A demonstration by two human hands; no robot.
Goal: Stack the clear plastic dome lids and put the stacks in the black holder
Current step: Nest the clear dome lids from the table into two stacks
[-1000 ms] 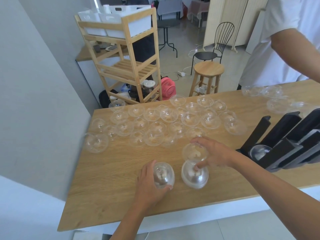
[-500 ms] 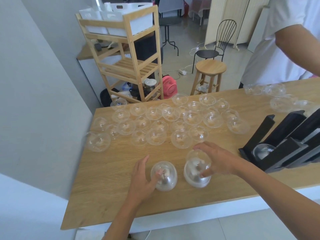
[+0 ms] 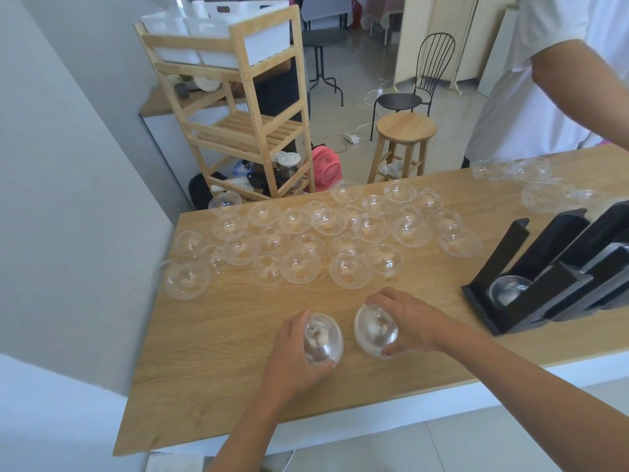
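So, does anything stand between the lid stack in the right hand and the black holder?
Nothing visible. The right hand grips its lid stack, and only bare table top separates it from the black holder.

Crowding the far half of the wooden counter [image 3: 221, 352] with loose dome lids [image 3: 350, 270], leaving hardly a gap to reach through. Leaving a band of bare wood open between that field and the near edge, widest toward the left. Filling the middle of that band with the left hand [image 3: 292, 352] and right hand [image 3: 408, 321], each gripping a lid stack [image 3: 321, 337], leaving only a narrow gap between the two. Walling off the right side with the black holder [image 3: 531, 301]. Offering open wood between right hand and holder. Hemming in the left edge with a grey wall [image 3: 85, 233].
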